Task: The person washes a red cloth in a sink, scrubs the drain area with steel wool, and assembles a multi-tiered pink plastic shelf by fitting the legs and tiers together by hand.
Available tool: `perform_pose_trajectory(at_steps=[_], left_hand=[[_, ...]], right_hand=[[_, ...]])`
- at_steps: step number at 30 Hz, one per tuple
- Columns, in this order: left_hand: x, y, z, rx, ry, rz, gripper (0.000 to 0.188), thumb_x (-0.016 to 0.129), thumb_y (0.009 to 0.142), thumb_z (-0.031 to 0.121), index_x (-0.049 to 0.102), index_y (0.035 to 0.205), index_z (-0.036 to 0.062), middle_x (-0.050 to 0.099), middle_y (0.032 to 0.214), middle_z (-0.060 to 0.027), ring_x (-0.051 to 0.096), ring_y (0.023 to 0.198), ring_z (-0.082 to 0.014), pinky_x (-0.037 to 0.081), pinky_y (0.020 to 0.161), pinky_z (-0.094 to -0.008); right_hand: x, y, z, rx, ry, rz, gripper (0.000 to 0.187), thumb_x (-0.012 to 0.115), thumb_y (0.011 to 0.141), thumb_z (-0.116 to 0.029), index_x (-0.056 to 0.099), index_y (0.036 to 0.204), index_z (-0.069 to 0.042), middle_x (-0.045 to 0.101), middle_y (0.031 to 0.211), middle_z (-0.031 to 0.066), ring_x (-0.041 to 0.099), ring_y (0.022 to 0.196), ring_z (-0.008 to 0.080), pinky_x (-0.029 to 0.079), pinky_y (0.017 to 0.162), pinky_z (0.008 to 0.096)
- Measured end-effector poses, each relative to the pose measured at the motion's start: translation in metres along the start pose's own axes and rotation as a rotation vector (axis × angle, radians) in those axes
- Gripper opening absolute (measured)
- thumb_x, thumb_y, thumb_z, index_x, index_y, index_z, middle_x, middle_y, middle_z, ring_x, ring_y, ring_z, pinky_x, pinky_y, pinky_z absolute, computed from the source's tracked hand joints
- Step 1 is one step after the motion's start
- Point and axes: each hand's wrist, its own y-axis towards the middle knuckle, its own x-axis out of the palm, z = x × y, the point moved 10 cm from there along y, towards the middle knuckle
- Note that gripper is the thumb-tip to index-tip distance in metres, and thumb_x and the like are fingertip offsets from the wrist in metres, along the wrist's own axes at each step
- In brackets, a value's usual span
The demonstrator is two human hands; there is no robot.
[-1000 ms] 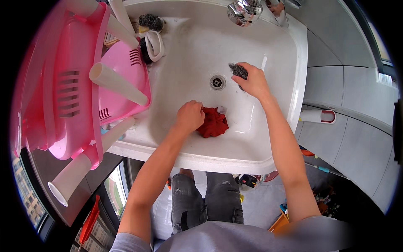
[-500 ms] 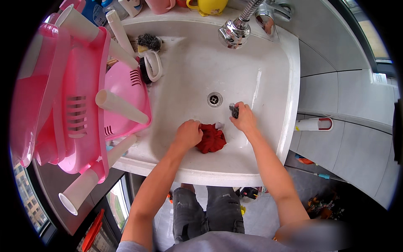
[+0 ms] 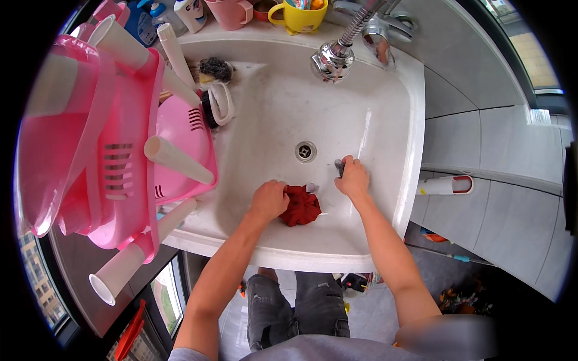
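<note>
In the front part of the white sink point(image 3: 337, 240), a crumpled red cloth point(image 3: 302, 207) lies on the basin floor. My left hand point(image 3: 269, 200) is closed on the cloth's left edge, fingertips curled into it. A small pale piece point(image 3: 311, 188) sits against the cloth's upper edge; its kind is unclear. To the right, my right hand point(image 3: 354, 177) pinches a small dark grey crumpled wad point(image 3: 340, 167), mostly hidden by the fingers. It hangs apart from the cloth or rests on the basin floor; I cannot tell which. The drain point(image 3: 305, 151) lies beyond both hands.
A chrome faucet head point(image 3: 332, 61) hangs over the sink's far side. Stacked pink plastic racks with white tubes point(image 3: 120, 150) crowd the left rim. A white-handled brush point(image 3: 220, 104) and a dark scrubber point(image 3: 215, 70) lie beside them. Yellow point(image 3: 305, 16) and pink mugs point(image 3: 230, 13) stand behind.
The view has shifted slightly, so the sink sits lower in it. My right hand has moved a little to the right with the grey wad. My left hand stays on the red cloth.
</note>
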Motion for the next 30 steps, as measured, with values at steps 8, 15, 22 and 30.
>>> perform_pose_trajectory(at_steps=[8, 15, 22, 30], left_hand=[[0.000, -0.005, 0.000, -0.008, -0.006, -0.007, 0.035, 0.066, 0.073, 0.022, 0.063, 0.104, 0.0055, 0.058, 0.099, -0.0161, 0.059, 0.092, -0.0338, 0.049, 0.081, -0.0412], [0.007, -0.004, 0.001, 0.024, 0.028, -0.057, 0.038, 0.067, 0.072, 0.022, 0.063, 0.106, 0.0049, 0.057, 0.101, -0.0163, 0.058, 0.094, -0.0334, 0.050, 0.082, -0.0405], [0.002, -0.002, -0.002, 0.012, 0.010, -0.029, 0.034, 0.066, 0.073, 0.021, 0.064, 0.102, 0.0035, 0.059, 0.096, -0.0165, 0.059, 0.091, -0.0345, 0.050, 0.082, -0.0406], [0.004, -0.002, -0.005, 0.015, 0.006, -0.046, 0.027, 0.063, 0.076, 0.019, 0.064, 0.100, 0.0049, 0.058, 0.100, -0.0168, 0.059, 0.093, -0.0337, 0.050, 0.081, -0.0419]], right_hand=[[0.049, -0.034, 0.000, -0.043, -0.198, -0.565, 0.075, 0.080, 0.060, -0.040, 0.051, 0.117, 0.001, 0.055, 0.118, 0.0178, 0.056, 0.108, 0.0326, 0.050, 0.087, 0.0408], [-0.038, 0.043, 0.001, 0.118, 1.065, -0.011, 0.049, 0.070, 0.080, -0.028, 0.055, 0.118, -0.002, 0.059, 0.110, 0.0135, 0.061, 0.091, 0.0260, 0.050, 0.080, 0.0343], [-0.201, 0.113, -0.066, -0.428, 2.255, 0.019, 0.040, 0.055, 0.094, -0.032, 0.053, 0.124, -0.005, 0.057, 0.115, 0.0056, 0.052, 0.103, 0.0162, 0.044, 0.094, 0.0285], [-0.189, 0.122, -0.060, -0.273, 2.211, 0.244, 0.042, 0.055, 0.093, -0.035, 0.054, 0.120, -0.003, 0.057, 0.111, 0.0029, 0.051, 0.096, 0.0145, 0.044, 0.088, 0.0274]])
